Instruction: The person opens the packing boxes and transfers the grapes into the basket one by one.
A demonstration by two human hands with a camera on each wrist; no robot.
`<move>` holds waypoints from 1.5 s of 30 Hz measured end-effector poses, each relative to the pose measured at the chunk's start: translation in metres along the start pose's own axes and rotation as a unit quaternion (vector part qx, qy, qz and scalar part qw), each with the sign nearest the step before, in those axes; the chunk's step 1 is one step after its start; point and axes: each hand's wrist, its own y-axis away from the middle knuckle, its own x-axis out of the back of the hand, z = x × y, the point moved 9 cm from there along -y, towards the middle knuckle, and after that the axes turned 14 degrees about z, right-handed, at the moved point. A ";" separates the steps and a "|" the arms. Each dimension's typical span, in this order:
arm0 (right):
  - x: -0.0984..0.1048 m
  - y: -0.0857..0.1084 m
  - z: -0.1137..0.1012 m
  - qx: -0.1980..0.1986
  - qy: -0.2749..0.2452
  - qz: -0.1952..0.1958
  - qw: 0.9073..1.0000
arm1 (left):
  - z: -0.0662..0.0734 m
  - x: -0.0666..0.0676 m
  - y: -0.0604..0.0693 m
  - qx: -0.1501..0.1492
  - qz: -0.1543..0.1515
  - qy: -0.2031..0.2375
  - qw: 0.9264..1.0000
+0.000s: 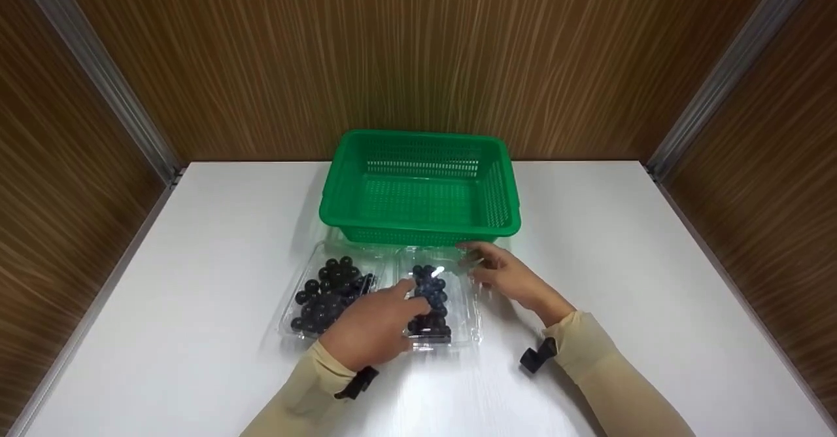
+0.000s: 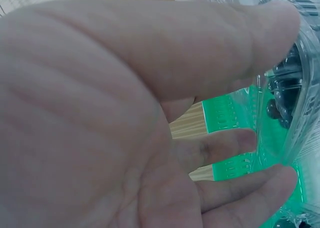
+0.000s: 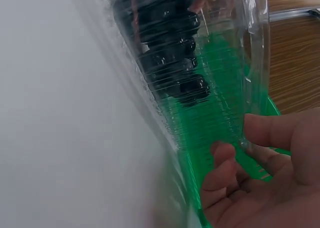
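"Where's the clear fruit box (image 1: 463,309)?"

"Between the hands, its long axis running away from the person."

"Which hand is nearer?"

"Neither clearly: the left hand (image 1: 371,328), fingers spread, reaches over its left side; the right hand (image 1: 513,280) is by its far right corner, digits bent."

"Gripping?"

"I can't tell with the right. The green basket (image 1: 418,227) stands just beyond both hands."

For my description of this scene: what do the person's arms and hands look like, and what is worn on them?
The left hand and right hand are bare, without gloves. Plain beige sleeves, slightly wrinkled, cover the arms. Near the end of each sleeve, a small black piece juts out; I cannot tell what it is.
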 end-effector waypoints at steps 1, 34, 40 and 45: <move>0.001 0.000 0.000 0.003 0.002 0.005 1.000 | 0.000 0.000 0.000 0.000 0.001 0.001 1.000; -0.010 0.004 -0.023 0.124 0.152 0.052 0.979 | -0.001 -0.002 0.001 0.005 0.003 0.015 1.000; -0.008 0.004 -0.023 0.124 0.158 0.065 0.977 | -0.003 -0.002 0.001 0.012 0.000 0.023 1.000; -0.007 0.003 -0.023 0.119 0.163 0.076 0.976 | -0.005 -0.004 0.000 0.022 -0.006 0.025 0.999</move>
